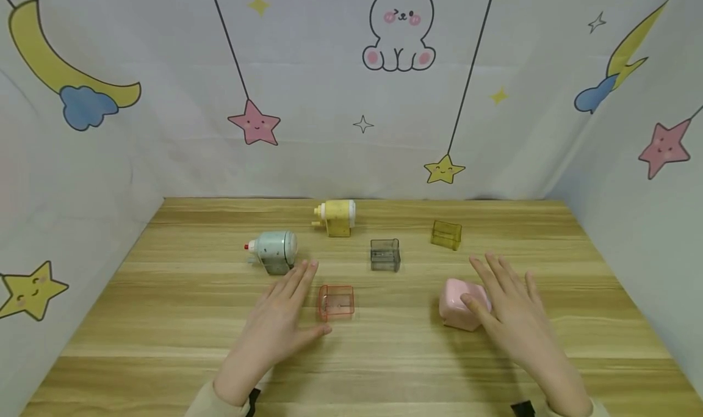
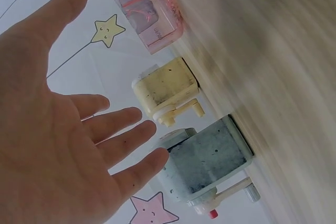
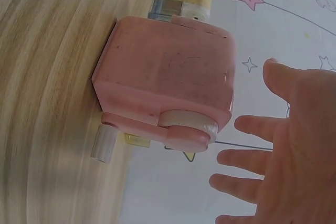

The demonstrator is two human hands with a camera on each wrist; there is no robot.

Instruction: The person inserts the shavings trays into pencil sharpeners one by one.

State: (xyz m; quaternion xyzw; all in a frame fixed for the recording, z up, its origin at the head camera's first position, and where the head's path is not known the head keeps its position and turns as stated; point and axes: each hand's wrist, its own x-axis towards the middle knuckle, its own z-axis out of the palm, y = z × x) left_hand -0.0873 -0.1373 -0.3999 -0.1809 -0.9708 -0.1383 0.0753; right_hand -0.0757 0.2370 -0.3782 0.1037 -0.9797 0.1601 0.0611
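Note:
My left hand [image 1: 280, 322] has its fingers spread and holds nothing. It lies between a pale blue crank pencil sharpener [image 1: 277, 249] and a clear red-edged shavings drawer [image 1: 337, 302]. In the left wrist view the blue sharpener [image 2: 207, 156] shows its crank and a red tip. My right hand [image 1: 513, 316] is also spread, beside a pink crank pencil sharpener [image 1: 458, 307]. The head view has its thumb overlapping the pink body; from the right wrist, a gap separates the fingers from the sharpener [image 3: 168, 66], whose crank and white ring are visible.
Farther back stands a yellow crank sharpener [image 1: 337, 215]. A smoky grey clear drawer [image 1: 385, 255] lies mid-table, and a clear yellow drawer [image 1: 447, 235] is to the back right. White printed cloth [image 1: 329, 160] encloses the wooden table [image 1: 384, 368] at the back and sides.

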